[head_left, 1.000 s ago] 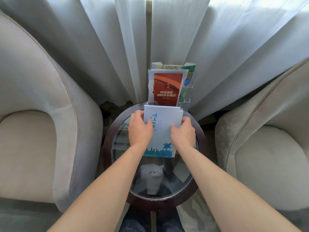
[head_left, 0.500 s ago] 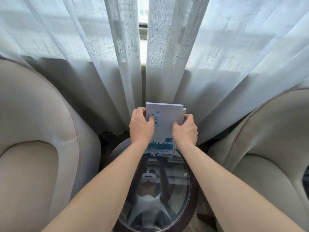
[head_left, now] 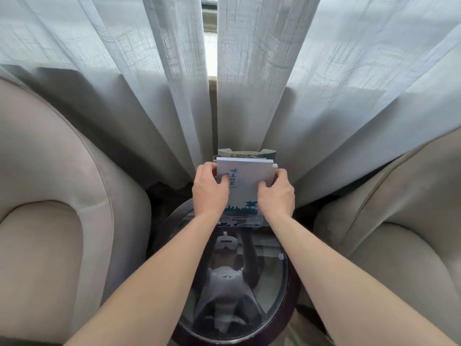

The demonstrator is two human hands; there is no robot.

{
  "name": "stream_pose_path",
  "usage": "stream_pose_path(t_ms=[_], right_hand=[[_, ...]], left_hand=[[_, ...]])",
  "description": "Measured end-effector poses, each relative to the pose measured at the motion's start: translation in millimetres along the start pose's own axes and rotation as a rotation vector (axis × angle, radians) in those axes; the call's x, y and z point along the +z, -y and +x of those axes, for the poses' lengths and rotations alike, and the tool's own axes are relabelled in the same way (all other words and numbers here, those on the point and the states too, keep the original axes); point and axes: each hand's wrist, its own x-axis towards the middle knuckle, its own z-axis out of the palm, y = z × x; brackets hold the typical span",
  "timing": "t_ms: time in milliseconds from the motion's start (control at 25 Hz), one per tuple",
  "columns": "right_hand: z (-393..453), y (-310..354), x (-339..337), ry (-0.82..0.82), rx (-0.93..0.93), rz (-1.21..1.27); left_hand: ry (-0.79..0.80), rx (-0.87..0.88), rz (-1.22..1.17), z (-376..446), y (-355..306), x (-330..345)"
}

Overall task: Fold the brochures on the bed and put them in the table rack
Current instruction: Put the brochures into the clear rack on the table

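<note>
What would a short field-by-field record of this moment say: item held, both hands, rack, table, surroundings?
Item held: pale blue folded brochure, upright, lower edge in the rack's front pocket
Left hand: grip on the brochure's left edge
Right hand: grip on its right edge
Rack: clear table rack, more brochures behind
Table: round glass-topped table
Surroundings: beige armchairs either side, sheer curtains behind
</note>
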Motion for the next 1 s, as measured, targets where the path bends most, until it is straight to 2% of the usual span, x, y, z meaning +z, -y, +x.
stream_pose_path(t_ms=[720,1000], right_hand=[[4,-40,21,0.05,0.016,-0.091],[4,-35,20,0.024,-0.024,0.0]], left_hand=[[0.09,-0.039,0.078,-13,45,28],[0.069,-0.093,0.028,-17,44,23]])
